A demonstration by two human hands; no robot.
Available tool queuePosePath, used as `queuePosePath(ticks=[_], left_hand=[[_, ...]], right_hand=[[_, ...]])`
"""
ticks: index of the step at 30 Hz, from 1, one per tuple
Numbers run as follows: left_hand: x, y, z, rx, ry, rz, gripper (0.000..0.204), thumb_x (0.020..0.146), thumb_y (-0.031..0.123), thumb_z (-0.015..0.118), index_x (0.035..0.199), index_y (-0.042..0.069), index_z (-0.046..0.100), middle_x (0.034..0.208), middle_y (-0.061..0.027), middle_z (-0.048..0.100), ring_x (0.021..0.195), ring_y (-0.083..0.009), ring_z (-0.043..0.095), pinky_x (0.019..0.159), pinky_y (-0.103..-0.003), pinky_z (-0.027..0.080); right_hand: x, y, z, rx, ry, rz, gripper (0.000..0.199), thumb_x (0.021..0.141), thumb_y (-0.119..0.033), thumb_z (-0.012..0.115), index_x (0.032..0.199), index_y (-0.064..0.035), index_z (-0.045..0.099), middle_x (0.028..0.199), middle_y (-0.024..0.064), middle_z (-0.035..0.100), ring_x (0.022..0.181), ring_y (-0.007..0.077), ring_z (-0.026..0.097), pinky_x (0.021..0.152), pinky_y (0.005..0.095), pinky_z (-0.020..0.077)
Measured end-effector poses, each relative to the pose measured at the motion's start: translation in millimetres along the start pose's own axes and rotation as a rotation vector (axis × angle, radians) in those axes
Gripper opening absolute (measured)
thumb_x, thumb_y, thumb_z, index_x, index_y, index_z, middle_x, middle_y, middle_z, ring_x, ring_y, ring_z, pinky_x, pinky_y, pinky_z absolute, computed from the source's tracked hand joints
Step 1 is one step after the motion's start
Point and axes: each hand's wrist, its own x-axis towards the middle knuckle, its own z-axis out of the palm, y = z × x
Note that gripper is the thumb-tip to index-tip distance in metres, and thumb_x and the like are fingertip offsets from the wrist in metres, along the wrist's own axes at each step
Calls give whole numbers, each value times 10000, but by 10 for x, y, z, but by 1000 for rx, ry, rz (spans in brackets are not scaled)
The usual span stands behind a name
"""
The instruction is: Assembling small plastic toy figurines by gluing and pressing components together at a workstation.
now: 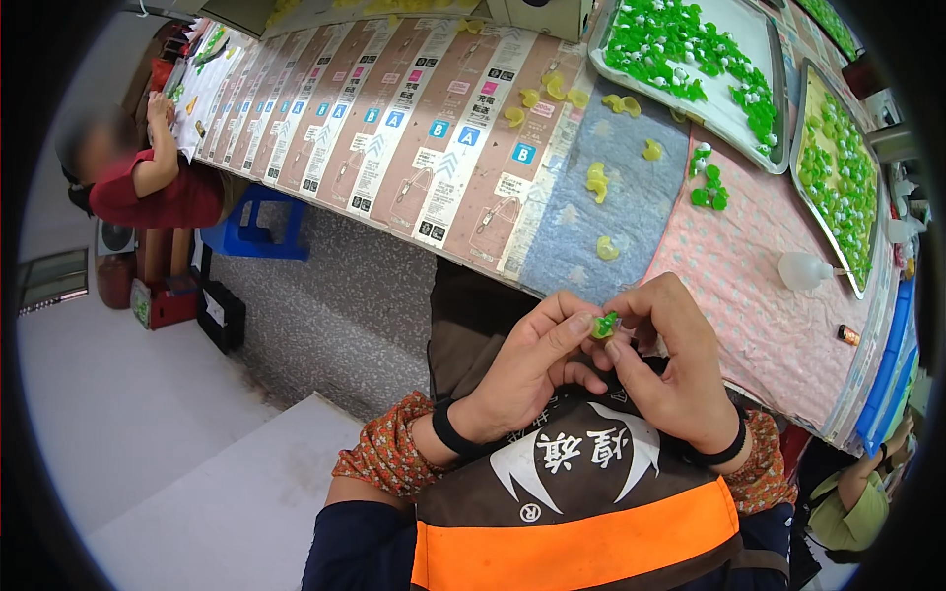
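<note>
Close in front of my apron, just off the table's near edge, my left hand point(532, 366) pinches a small green and yellow plastic piece point(605, 325) between thumb and fingertips. My right hand point(682, 366) closes on the same piece from the other side, its thumb and forefinger at the edge. The fingers cover part of the piece, so its exact kind is unclear. Loose yellow curved plastic pieces point(597, 183) lie on the blue cloth point(562, 229) beyond my hands. A few green pieces with white balls point(709, 187) rest on the pink cloth point(754, 286).
A metal tray point(724, 126) full of green pieces stands at the back right. Beside it is a second tray point(833, 236) with green and yellow pieces. A translucent squeeze bottle point(803, 271) and a small dark bottle point(848, 335) lie rightward. Another person point(158, 182) sits left, near a blue stool point(258, 225).
</note>
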Motion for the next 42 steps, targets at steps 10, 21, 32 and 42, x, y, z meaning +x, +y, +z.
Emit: queuePosePath(ticks=[10,21,32,42], left_hand=[[3,-2,75,113,75,71,202,1041,210,522,1150,57,448,1001,-84,663,893,-140,675,750,-293,604],[4,-47,20,138,50,79,178,1036,196,529,1130,63,455,999,-65,649,898,-128,672,741,-285,596],[27,-34,-15,-21,0,1,123,1015,180,558,1034,95,471,972,-46,629,866,-114,665,703,-281,606],[28,-51,-15,-21,-9,27,132,1008,177,570,1018,93,469,958,-51,619,866,-114,665,704,-287,614]], right_hand=[[-28,-7,-9,30,-25,76,194,763,25,648,941,-20,587,825,100,520,721,218,555,612,324,440],[-52,37,52,-55,8,15,183,730,17,660,880,-29,565,797,110,522,647,248,533,574,357,422],[-69,63,93,-45,19,22,163,669,10,657,780,-47,552,693,75,500,589,222,493,542,349,387],[-93,87,90,-11,3,33,149,690,0,668,805,-67,599,708,19,502,589,125,440,521,272,346]])
